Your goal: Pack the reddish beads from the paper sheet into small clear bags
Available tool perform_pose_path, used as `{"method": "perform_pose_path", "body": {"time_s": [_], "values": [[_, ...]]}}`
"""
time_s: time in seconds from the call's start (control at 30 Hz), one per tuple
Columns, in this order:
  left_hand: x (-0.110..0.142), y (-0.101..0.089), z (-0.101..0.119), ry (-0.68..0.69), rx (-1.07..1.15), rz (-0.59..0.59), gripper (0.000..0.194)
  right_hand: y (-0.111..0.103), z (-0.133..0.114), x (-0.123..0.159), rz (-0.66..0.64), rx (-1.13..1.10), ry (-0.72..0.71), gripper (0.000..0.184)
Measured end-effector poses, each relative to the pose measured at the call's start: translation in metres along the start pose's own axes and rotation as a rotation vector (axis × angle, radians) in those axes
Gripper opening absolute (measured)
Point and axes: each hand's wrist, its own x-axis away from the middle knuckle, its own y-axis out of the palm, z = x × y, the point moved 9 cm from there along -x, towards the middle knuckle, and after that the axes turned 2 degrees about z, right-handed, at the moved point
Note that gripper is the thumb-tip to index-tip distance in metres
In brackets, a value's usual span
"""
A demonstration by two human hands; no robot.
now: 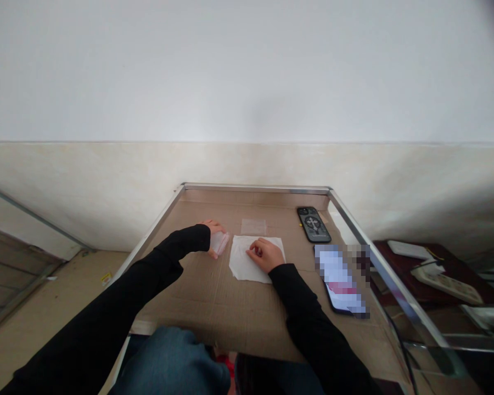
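My left hand (214,235) is curled around a small clear plastic bag (220,243) with a pinkish tint, held just above the cardboard-covered table (214,296). My right hand (265,253) rests on a white sheet (243,263) lying flat in the middle of the table, fingers bent and pinched together on its surface; whether they hold anything is hidden. A second small clear plastic piece (253,226) lies flat just beyond the white sheet.
A black phone (313,224) lies face down at the far right. A second phone (341,280) with a lit screen lies nearer on the right. The table has a metal rim (255,188). A power strip (448,281) sits on a dark side table to the right.
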Motion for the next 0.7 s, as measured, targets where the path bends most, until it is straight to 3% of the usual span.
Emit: {"method": "perform_pose_path", "body": {"time_s": [0.17,0.33,0.5,0.6,0.7], "values": [[0.001,-0.005,-0.001,0.058,-0.003,0.001,0.078,-0.008,0.005,-0.002,0.045,-0.134,0.035,0.019],[0.012,-0.044,-0.001,0.032,0.057,0.135,0.070,-0.019,0.022,-0.004,0.167,-0.390,0.172,0.026],[0.017,-0.092,0.033,0.123,0.293,0.383,0.067,-0.022,0.042,-0.004,0.247,-0.680,0.337,0.031],[0.004,-0.096,0.061,0.149,0.385,0.448,0.067,-0.024,0.046,-0.004,0.272,-0.841,0.356,0.031],[-0.014,-0.085,0.080,0.065,0.354,0.482,0.066,-0.026,0.050,-0.003,0.296,-0.944,0.372,0.030]]}}
